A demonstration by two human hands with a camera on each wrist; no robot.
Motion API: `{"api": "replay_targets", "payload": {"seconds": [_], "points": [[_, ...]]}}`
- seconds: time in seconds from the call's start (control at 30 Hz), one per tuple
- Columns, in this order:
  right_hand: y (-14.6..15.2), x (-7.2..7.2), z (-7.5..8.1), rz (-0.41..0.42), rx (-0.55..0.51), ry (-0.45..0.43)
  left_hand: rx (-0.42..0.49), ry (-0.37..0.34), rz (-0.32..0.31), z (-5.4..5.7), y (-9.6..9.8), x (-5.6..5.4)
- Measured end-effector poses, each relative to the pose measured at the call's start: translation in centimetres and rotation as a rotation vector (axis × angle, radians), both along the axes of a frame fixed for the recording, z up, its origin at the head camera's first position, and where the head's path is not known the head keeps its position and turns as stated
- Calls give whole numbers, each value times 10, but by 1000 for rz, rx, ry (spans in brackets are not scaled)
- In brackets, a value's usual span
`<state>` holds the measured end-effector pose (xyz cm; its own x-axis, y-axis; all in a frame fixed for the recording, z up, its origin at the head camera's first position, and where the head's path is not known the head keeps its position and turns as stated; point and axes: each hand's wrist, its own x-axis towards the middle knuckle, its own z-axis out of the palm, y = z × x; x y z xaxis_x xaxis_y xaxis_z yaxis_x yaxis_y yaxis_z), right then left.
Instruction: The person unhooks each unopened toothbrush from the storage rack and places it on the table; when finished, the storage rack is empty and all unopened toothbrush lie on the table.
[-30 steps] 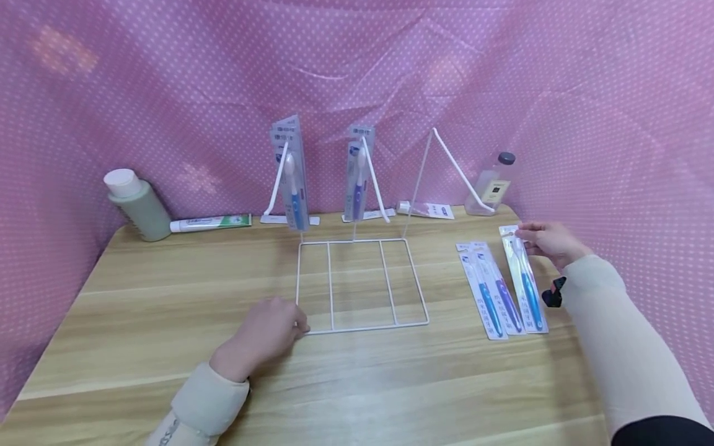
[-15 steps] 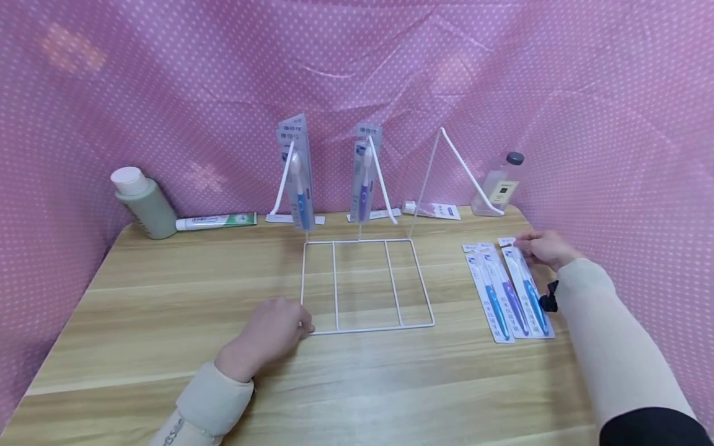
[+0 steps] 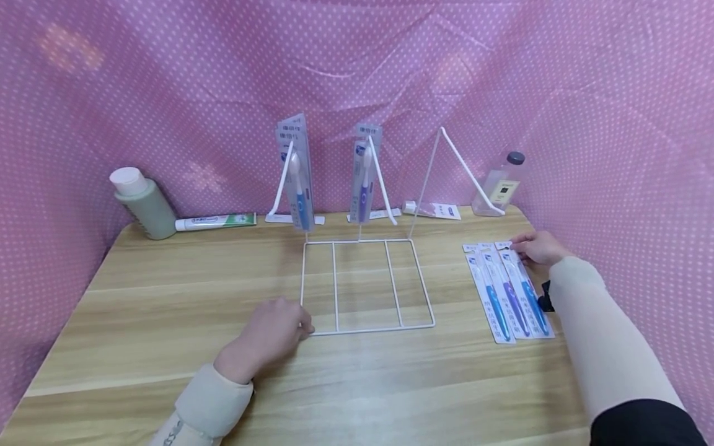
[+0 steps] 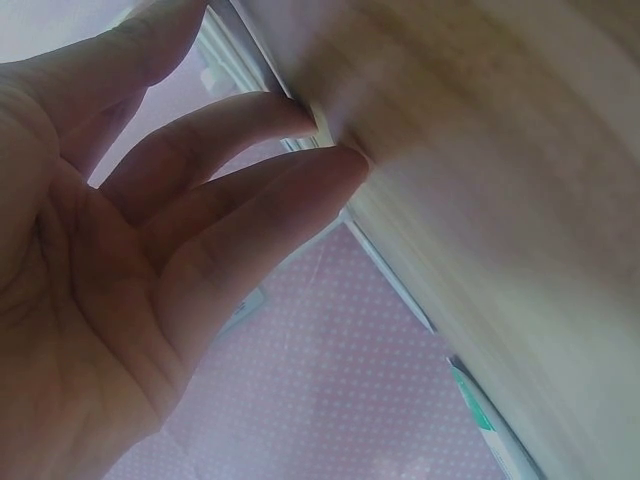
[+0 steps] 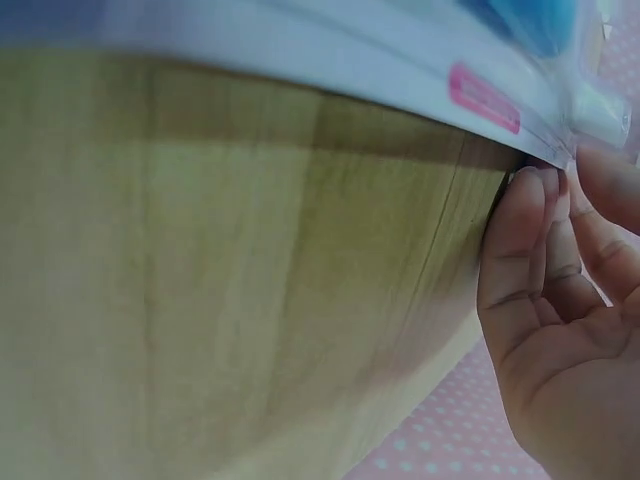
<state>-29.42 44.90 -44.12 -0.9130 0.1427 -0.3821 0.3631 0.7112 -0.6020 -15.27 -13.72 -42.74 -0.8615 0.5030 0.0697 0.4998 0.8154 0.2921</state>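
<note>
My left hand (image 3: pixel 268 331) holds the front-left corner of a white wire display rack (image 3: pixel 362 330); in the left wrist view its fingers bend with tips at the tabletop. My right hand (image 3: pixel 540 248) pinches the upper right edge of a blister-packed blue toothbrush (image 3: pixel 533 300) lying on the table. In the right wrist view the pack's edge (image 5: pixel 485 98) meets the thumb and fingertips. Left of it lie a purple packed toothbrush (image 3: pixel 514 306) and another blue one (image 3: pixel 495 310), side by side. Blue toothbrush packs (image 3: pixel 301 198) hang from the rack's left hook, purple ones (image 3: pixel 364 192) from the middle hook.
The rack's right hook (image 3: pixel 467 167) carries no pack. Along the back stand a green bottle (image 3: pixel 147 207) and a clear bottle (image 3: pixel 498 189). A green-and-white toothpaste tube (image 3: pixel 217 222) and a pink-and-white tube (image 3: pixel 435 210) lie between them. Pink dotted cloth (image 3: pixel 357 62) surrounds the wooden table.
My right hand has moved slightly left and nearer, bringing its toothbrush pack against the purple one, so the packs now lie in a row. My left hand stays at the rack's corner.
</note>
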Motion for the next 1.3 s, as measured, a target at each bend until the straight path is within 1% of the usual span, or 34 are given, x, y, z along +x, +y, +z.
{"api": "replay_targets", "payload": {"seconds": [0.17,0.3,0.4,0.5,0.57,0.67,0.73,0.8,0.87,0.93,0.97,1.07,1.13,1.17,1.2,1.3], "points": [[-4,1,4,-2,52,5,2,4,-9,-1,1,-2],[-11,1,4,-9,109,32,5,9,-10,-2,0,-2],[-18,-1,3,0,166,66,12,29,-7,-2,-3,0],[-21,-2,2,6,190,76,19,50,-3,-1,-4,3],[-21,-1,3,35,205,84,15,50,-2,-1,-5,3],[-22,1,12,59,172,135,2,29,7,-3,-3,3],[-31,2,25,72,135,224,3,22,1,-3,-2,3],[-51,2,45,78,70,334,13,13,-6,0,-2,1],[-81,3,63,106,2,434,21,3,-8,2,-3,0],[-114,6,80,166,-56,490,24,-1,-9,3,-3,-2],[-131,8,87,210,-80,517,22,-16,0,4,-2,-4],[-176,14,104,303,-108,587,14,-37,16,2,1,-6],[-204,15,113,342,-130,659,12,-49,20,2,2,-6],[-217,13,118,344,-166,699,13,-55,23,1,2,-6],[-230,12,122,328,-216,731,14,-60,28,0,2,-5],[-261,2,133,278,-457,784,19,-67,41,-1,0,-3]]}}
